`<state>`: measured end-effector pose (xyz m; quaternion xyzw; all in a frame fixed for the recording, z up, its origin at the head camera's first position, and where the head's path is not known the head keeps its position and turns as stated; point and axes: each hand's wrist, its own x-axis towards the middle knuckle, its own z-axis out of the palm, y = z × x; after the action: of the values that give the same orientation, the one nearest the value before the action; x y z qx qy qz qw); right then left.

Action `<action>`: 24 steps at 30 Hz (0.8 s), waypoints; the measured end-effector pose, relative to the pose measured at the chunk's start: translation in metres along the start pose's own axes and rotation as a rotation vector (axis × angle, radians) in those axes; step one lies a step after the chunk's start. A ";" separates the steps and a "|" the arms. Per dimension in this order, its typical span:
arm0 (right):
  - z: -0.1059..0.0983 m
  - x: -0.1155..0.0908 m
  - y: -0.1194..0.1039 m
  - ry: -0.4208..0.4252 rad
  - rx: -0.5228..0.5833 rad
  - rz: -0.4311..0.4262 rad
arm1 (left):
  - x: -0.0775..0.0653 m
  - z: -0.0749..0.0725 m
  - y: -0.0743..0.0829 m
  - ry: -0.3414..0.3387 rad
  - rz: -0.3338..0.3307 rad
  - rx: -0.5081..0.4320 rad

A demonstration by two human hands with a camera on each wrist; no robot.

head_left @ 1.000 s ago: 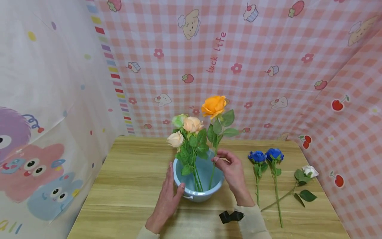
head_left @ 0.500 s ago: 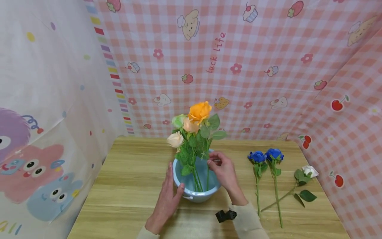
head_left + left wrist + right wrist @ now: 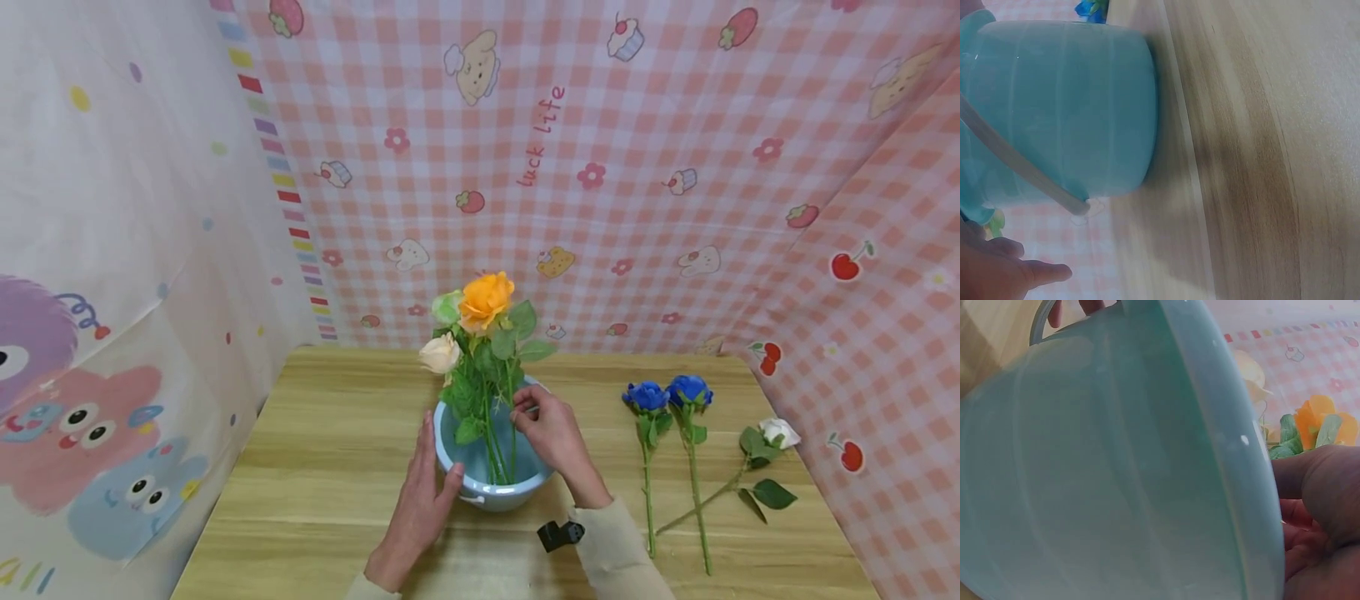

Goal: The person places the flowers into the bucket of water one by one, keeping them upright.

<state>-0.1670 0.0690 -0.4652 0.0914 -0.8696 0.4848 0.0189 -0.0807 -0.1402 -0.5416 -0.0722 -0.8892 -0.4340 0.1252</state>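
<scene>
A light blue bucket (image 3: 497,498) stands upright on the wooden table. My right hand (image 3: 550,429) pinches the stem of an orange rose (image 3: 486,302) above the bucket's right part; the stem's lower end is inside. Leaning left in the bucket are a cream rose (image 3: 440,354) and a green-white flower (image 3: 447,307); the orange bloom hides a peach rose. My left hand (image 3: 422,500) rests at the bucket's left side, fingers straight. In the left wrist view, the bucket's handle (image 3: 1019,162) hangs down its wall. The right wrist view shows my right hand (image 3: 1329,512) beyond the rim.
Right of the bucket, two blue roses (image 3: 647,395) (image 3: 689,390) and a white rose (image 3: 780,432) with dark leaves lie on the table (image 3: 322,433). A pink checked cloth (image 3: 420,192) hangs behind, and a white printed sheet (image 3: 187,275) at the left.
My right hand has moved left with the orange rose. Its bloom has come left and lower, in front of the peach rose. The left hand has stayed at the bucket.
</scene>
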 end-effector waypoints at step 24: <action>0.017 0.011 -0.001 -0.089 -0.076 -0.057 | -0.001 0.001 -0.001 0.008 0.006 0.006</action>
<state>-0.1768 0.0521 -0.4719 0.1369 -0.8844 0.4463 -0.0026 -0.0803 -0.1404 -0.5428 -0.0727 -0.8897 -0.4315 0.1301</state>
